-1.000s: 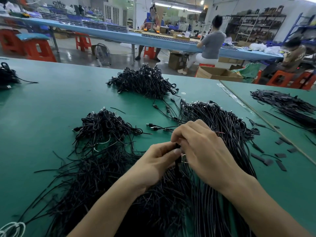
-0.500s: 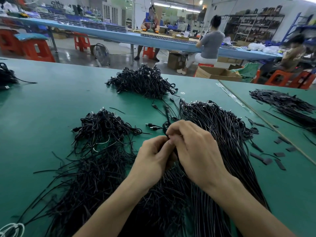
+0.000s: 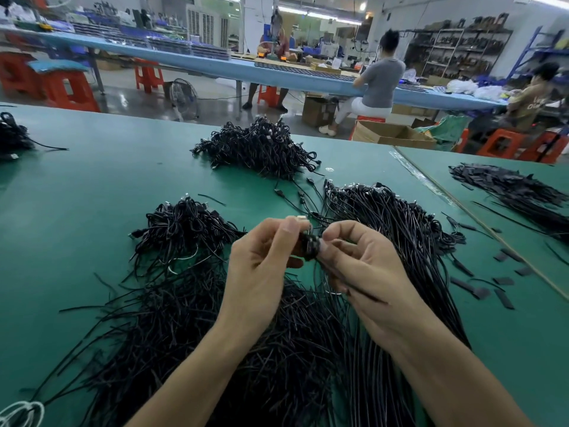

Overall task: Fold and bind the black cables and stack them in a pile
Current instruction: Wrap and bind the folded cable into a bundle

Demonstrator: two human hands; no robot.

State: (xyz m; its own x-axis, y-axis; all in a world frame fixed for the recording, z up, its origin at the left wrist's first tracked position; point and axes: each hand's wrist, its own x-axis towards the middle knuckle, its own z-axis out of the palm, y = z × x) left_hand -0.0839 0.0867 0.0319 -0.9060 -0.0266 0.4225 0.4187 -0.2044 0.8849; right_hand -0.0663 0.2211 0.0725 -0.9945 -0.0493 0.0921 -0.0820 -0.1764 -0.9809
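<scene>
Item: folded cable (image 3: 308, 246), binding step, gripped by left hand (image 3: 261, 260); right hand (image 3: 363, 266) pinches what looks like a tie. Next: finish the tie, then stack on the bound pile (image 3: 187, 224).

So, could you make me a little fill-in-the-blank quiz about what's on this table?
1. The left hand and right hand pinch a folded cable coloured ___.
2. The table top is ___.
3. The worker in grey sits with their ___ to us.

Missing words: black; green; back.
</scene>
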